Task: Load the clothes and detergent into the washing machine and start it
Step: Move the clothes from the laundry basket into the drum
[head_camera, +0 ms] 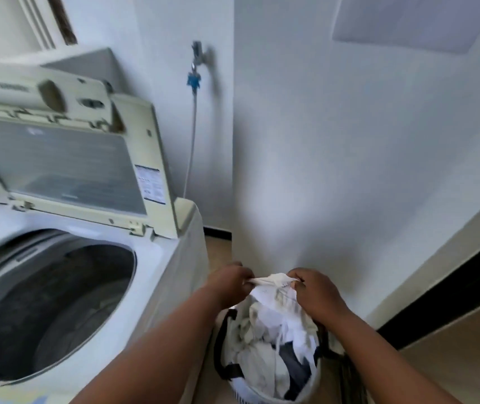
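1. The white garment (273, 282) was up at the top of the heap, stretched between both hands just above the laundry basket (265, 386), its lower part trailing down into the pile.
2. The left hand (228, 282) had its fingers curled tight, pinching the garment's left edge.
3. The right hand (316, 293) was closed the same way on the right edge, knuckles toward the camera, thumb tucked against the cloth.
4. Under them the basket sat on the floor, crammed with white and cream clothes (262, 342) and one dark grey piece (294, 363) low in the middle.
5. A black strap handle (224, 345) looped down the basket's left side; the rim was pale, and motion blur smeared the details.
6. Just to the left stood the washing machine (157, 275), a top-loader, its side nearly touching the basket.
7. Its lid (67, 170) was flipped up and leaning back, the clear panel facing forward, a printed label (150, 183) on the right frame.
8. The drum (55, 310) gaped open and dark; whether anything lay inside could not be told through the blur.
9. Behind the machine a thin hose (192, 141) ran down the white wall (349, 156) from a tap (199, 53) with a blue fitting (194, 80).
10. A dark skirting strip (451, 287) ran along the base of the wall at right.
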{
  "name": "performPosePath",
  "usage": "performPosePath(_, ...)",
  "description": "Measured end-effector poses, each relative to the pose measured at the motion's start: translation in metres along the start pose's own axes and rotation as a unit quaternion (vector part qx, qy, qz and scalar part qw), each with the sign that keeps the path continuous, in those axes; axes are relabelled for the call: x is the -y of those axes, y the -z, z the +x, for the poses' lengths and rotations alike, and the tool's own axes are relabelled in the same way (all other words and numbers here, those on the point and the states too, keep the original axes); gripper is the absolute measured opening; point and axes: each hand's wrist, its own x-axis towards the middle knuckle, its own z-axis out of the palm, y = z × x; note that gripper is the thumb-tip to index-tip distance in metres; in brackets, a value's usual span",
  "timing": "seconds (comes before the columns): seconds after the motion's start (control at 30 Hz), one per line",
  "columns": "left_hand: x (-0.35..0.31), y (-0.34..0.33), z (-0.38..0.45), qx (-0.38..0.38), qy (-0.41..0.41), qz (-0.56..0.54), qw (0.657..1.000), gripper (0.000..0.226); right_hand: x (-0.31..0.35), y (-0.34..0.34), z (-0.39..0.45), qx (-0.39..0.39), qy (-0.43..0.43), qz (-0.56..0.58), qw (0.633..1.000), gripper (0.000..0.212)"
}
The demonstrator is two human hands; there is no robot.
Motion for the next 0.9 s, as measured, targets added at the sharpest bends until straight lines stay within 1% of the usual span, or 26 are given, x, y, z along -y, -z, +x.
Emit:
performPosePath(0.1,-0.002,0.044,-0.014,-0.023,-0.012,-0.008,1.0,0.027,0.045,0.038,-0.004,-0.021,0.044,0.015,0.999,0.016)
performPosePath(0.13,-0.001,0.057,-0.019,-0.025,-0.02,-0.014,0.999,0.029,0.063,0.051,-0.007,-0.025,0.056,0.024,0.998,0.016)
performPosePath(0.17,0.001,0.068,-0.023,-0.024,-0.028,-0.018,0.999,0.034,0.08,0.062,-0.01,-0.029,0.067,0.033,0.997,0.017)
performPosePath(0.27,0.011,0.108,-0.044,-0.031,-0.055,-0.041,0.997,0.059,0.143,0.088,-0.025,-0.053,0.105,0.068,0.991,0.018)
performPosePath(0.33,0.021,0.133,-0.061,-0.037,-0.075,-0.079,0.993,0.066,0.19,0.101,-0.037,-0.08,0.139,0.086,0.983,0.021)
performPosePath(0.47,0.054,0.19,-0.114,-0.083,-0.133,-0.15,0.976,0.053,0.302,0.105,-0.067,-0.128,0.22,0.156,0.954,0.032)
performPosePath(0.57,0.086,0.236,-0.149,-0.127,-0.161,-0.164,0.965,0.045,0.386,0.099,-0.091,-0.168,0.286,0.205,0.921,0.032)
performPosePath(0.7,0.142,0.288,-0.184,-0.15,-0.142,-0.268,0.941,0.057,0.491,0.086,-0.119,-0.224,0.379,0.258,0.86,0.031)
performPosePath(0.77,0.171,0.304,-0.198,-0.142,-0.121,-0.335,0.923,0.054,0.534,0.076,-0.125,-0.248,0.407,0.278,0.834,0.03)
performPosePath(0.83,0.2,0.31,-0.207,-0.133,-0.078,-0.359,0.92,0.052,0.569,0.064,-0.125,-0.26,0.421,0.294,0.818,0.031)
performPosePath(0.9,0.232,0.307,-0.209,-0.121,-0.017,-0.373,0.92,0.056,0.594,0.048,-0.114,-0.259,0.421,0.31,0.812,0.033)
